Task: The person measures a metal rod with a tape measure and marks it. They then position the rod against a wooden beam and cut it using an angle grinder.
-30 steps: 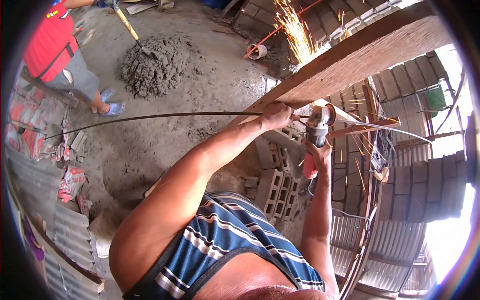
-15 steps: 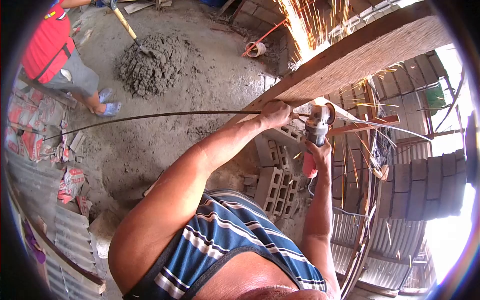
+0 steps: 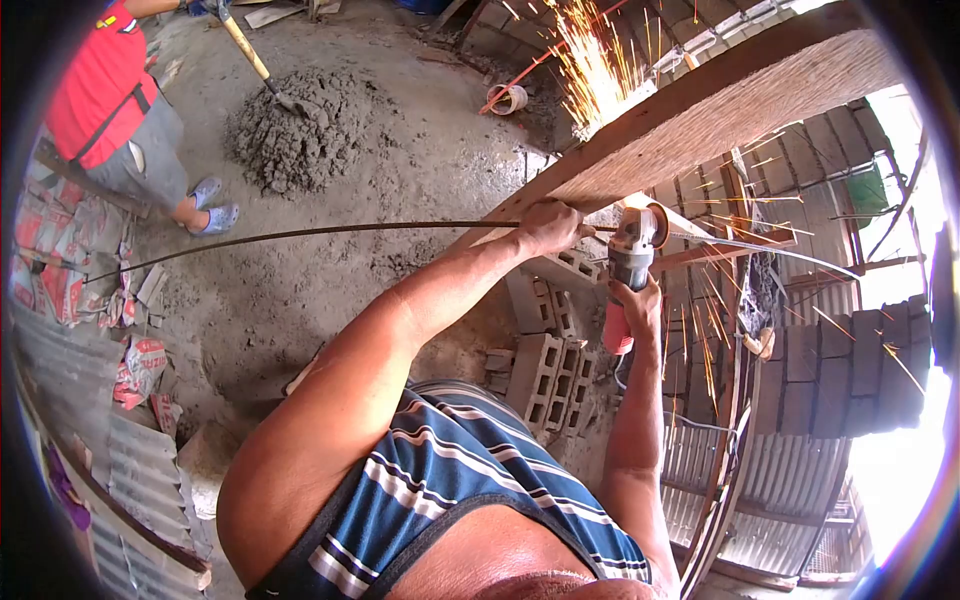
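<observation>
The person is cutting a thin steel rod (image 3: 300, 234) with an angle grinder (image 3: 632, 250). The left hand (image 3: 550, 226) is gripping the rod and pinning it against the edge of a wooden plank (image 3: 720, 110), just beside the disc. The rod's long free end is sagging out over the dirt floor (image 3: 420, 150). The right hand (image 3: 637, 305) is wrapping tightly round the grinder's red handle. Sparks (image 3: 592, 70) are flying, so the cut seems under way, not through. It is calling for a firm pin on the rod and even pressure on the disc. Nearby, another person (image 3: 105, 90) is standing by a mortar heap (image 3: 300, 125).
</observation>
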Demonstrator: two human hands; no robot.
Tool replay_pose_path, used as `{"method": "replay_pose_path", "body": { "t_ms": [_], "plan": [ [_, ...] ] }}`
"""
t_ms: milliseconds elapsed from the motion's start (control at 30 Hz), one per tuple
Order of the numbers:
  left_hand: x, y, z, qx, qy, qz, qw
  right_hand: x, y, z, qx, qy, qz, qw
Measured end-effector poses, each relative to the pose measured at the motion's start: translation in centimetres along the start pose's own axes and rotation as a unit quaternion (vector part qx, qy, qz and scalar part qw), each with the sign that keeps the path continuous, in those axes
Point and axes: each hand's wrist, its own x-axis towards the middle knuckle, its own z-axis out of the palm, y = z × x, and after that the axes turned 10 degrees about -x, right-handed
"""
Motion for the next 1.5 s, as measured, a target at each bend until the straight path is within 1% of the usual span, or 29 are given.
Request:
{"method": "replay_pose_path", "body": {
  "t_ms": [67, 200, 267, 300, 367, 400, 467, 533, 600, 733, 767, 833, 900, 1033, 1100, 1200, 1300, 1400, 1500],
  "plan": [
    [0.0, -0.1, 0.2, -0.006, 0.006, 0.007, 1.0, -0.4, -1.0, -0.2, -0.024, 0.004, 0.004, 1.0],
    [0.0, -0.4, 0.4, -0.006, 0.01, 0.018, 1.0, -0.2, -0.7, -0.1, -0.021, -0.004, 0.027, 0.999],
    [-0.1, -0.3, 0.3, -0.001, 0.013, 0.022, 1.0, -0.6, -1.8, -0.2, -0.018, 0.015, -0.014, 1.0],
    [-0.2, -0.1, 0.1, 0.005, 0.015, 0.025, 1.0, -0.4, -1.3, -0.1, -0.018, 0.015, -0.014, 1.0],
    [-0.2, 0.2, -0.1, 0.012, 0.012, 0.018, 1.0, 0.0, -0.1, 0.1, 0.044, -0.015, 0.035, 0.998],
    [-0.3, 0.3, -0.3, 0.018, 0.009, 0.011, 1.0, -0.2, -0.4, 0.0, 0.044, -0.015, 0.035, 0.998],
    [-0.5, 0.7, -0.7, 0.0, 0.024, 0.021, 0.999, -0.5, -1.2, -0.3, -0.005, -0.007, 0.038, 0.999],
    [-0.6, 0.6, -0.7, -0.018, 0.039, 0.031, 0.999, -0.3, -0.3, -0.2, -0.01, -0.005, 0.035, 0.999],
    [-0.4, 0.5, -0.7, 0.011, 0.026, 0.028, 0.999, -0.2, 0.0, -0.2, -0.015, -0.003, 0.031, 0.999],
    [0.0, -0.2, 0.1, 0.006, 0.024, 0.021, 0.999, -1.1, -1.8, -0.4, -0.023, -0.001, 0.021, 1.0],
    [0.1, -0.6, 0.4, 0.001, 0.032, 0.034, 0.999, -1.3, -2.2, -0.5, -0.029, 0.003, 0.021, 0.999],
    [0.0, -0.4, 0.1, -0.005, 0.038, 0.048, 0.998, -0.9, -1.1, -0.4, -0.02, 0.002, 0.022, 1.0],
    [-0.1, 0.0, -0.2, 0.016, 0.032, 0.039, 0.999, -0.7, -0.7, -0.4, -0.011, 0.001, 0.022, 1.0],
    [-0.2, 0.2, -0.6, 0.021, 0.022, 0.032, 0.999, -0.8, -1.4, -0.6, -0.035, -0.004, 0.023, 0.999],
    [-0.2, 0.0, -0.4, 0.014, 0.035, 0.051, 0.998, -0.8, -1.5, -0.5, -0.042, -0.002, 0.025, 0.999],
    [-0.2, 0.0, -0.3, 0.015, 0.031, 0.046, 0.998, -0.6, -1.2, -0.4, -0.012, -0.005, 0.008, 1.0],
    [-0.3, 0.2, -0.4, 0.028, 0.02, 0.035, 0.999, -0.5, -1.5, -0.4, 0.005, -0.011, 0.033, 0.999],
    [-0.2, 0.4, -0.6, 0.026, -0.001, 0.022, 0.999, -0.2, -1.3, -0.4, -0.029, -0.002, 0.014, 0.999],
    [-0.5, 0.8, -0.8, 0.026, 0.019, 0.016, 0.999, 0.1, -1.0, -0.4, -0.022, -0.008, 0.015, 1.0]
  ]
}}
